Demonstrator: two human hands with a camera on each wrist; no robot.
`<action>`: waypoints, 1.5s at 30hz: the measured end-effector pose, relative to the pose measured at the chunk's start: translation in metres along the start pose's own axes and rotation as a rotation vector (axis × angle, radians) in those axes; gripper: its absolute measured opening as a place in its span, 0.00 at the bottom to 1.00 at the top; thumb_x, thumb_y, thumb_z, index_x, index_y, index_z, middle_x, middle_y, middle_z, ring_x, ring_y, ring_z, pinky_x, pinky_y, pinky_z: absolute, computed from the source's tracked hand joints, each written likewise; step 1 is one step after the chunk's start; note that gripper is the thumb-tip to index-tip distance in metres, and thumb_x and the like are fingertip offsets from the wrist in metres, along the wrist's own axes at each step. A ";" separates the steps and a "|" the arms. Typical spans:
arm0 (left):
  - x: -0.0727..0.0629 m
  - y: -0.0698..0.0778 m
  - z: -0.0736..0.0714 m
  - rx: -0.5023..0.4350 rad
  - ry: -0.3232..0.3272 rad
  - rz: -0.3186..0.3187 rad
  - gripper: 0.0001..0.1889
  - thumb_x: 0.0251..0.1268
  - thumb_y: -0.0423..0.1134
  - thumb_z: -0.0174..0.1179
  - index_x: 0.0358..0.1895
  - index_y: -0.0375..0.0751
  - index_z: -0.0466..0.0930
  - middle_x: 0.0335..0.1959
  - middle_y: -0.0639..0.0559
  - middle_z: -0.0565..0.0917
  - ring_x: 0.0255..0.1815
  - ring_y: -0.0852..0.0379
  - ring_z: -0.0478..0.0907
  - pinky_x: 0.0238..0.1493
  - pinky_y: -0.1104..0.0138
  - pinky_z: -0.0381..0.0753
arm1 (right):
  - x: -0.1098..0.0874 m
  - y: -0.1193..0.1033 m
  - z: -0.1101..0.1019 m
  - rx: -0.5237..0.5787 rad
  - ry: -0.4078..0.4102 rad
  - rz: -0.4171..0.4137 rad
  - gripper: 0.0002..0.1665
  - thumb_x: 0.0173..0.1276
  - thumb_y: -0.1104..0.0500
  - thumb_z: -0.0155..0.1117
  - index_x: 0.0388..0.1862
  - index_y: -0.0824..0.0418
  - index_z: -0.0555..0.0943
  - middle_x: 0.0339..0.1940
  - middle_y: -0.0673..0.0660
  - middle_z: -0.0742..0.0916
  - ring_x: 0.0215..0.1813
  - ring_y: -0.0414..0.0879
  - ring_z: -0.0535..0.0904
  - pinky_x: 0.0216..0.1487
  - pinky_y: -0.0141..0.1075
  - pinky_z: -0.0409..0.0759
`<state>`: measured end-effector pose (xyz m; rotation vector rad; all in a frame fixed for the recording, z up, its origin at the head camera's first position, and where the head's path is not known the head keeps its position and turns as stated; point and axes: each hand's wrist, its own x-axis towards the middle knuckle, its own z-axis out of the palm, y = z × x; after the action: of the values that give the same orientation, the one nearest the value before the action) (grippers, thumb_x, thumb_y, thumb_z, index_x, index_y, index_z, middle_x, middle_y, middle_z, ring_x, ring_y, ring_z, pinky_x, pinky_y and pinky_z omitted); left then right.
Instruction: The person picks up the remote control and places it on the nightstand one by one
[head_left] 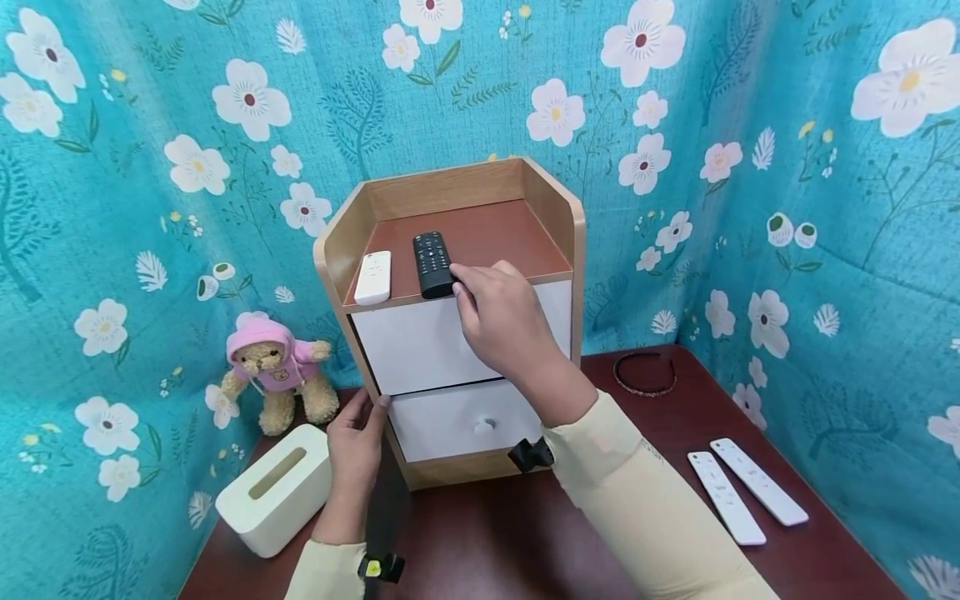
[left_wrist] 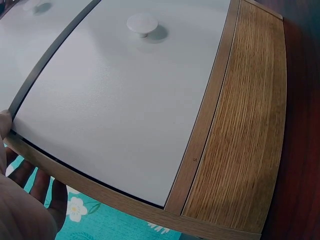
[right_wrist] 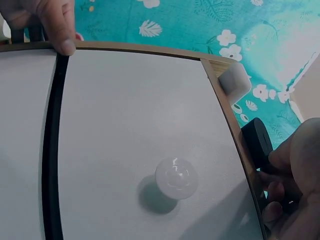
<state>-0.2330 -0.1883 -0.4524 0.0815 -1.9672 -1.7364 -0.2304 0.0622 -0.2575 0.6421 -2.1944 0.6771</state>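
A small wood-edged cabinet (head_left: 442, 472) with two white drawers stands on the table. On its brown top lie a white remote control (head_left: 372, 278) and, to the right, a black remote control (head_left: 431, 254). My right hand (head_left: 501, 312) pinches the near right corner of the black remote with thumb and index finger; the other fingers are curled under, as the right wrist view shows. My left hand (head_left: 356, 442) rests on the cabinet's left side, its thumb on the front edge at the gap between drawers and its fingers along the side panel (left_wrist: 100, 192).
A white tissue box (head_left: 281, 492) stands left of the cabinet, with a teddy bear (head_left: 277, 371) in a pink hoodie behind it. A headband (head_left: 645, 374) lies at the back right. Two long white remotes (head_left: 726, 498) lie on the table's right. A floral curtain (head_left: 480, 75) surrounds the table.
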 end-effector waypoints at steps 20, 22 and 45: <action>0.003 -0.003 0.003 -0.035 0.007 0.030 0.22 0.79 0.43 0.70 0.70 0.43 0.85 0.65 0.38 0.88 0.54 0.72 0.85 0.53 0.80 0.83 | -0.155 0.087 -0.008 0.079 0.230 0.108 0.24 0.71 0.60 0.76 0.64 0.62 0.88 0.58 0.59 0.93 0.55 0.55 0.88 0.52 0.53 0.87; 0.003 -0.003 0.003 -0.037 0.004 0.031 0.22 0.79 0.43 0.69 0.71 0.43 0.85 0.65 0.38 0.88 0.55 0.72 0.85 0.53 0.80 0.83 | -0.189 0.109 -0.012 0.020 0.176 0.222 0.27 0.69 0.59 0.78 0.66 0.63 0.87 0.60 0.62 0.92 0.60 0.60 0.87 0.58 0.58 0.84; 0.000 -0.006 0.002 -0.029 0.020 0.038 0.20 0.78 0.42 0.70 0.69 0.44 0.87 0.57 0.52 0.91 0.53 0.70 0.86 0.51 0.79 0.84 | -0.369 0.202 -0.074 -0.291 -0.500 1.020 0.60 0.63 0.31 0.79 0.71 0.79 0.74 0.55 0.84 0.84 0.55 0.80 0.84 0.53 0.68 0.81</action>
<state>-0.2352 -0.1874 -0.4578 0.0512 -1.9166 -1.7329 -0.0969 0.3436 -0.5497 -0.5974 -2.9781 0.6896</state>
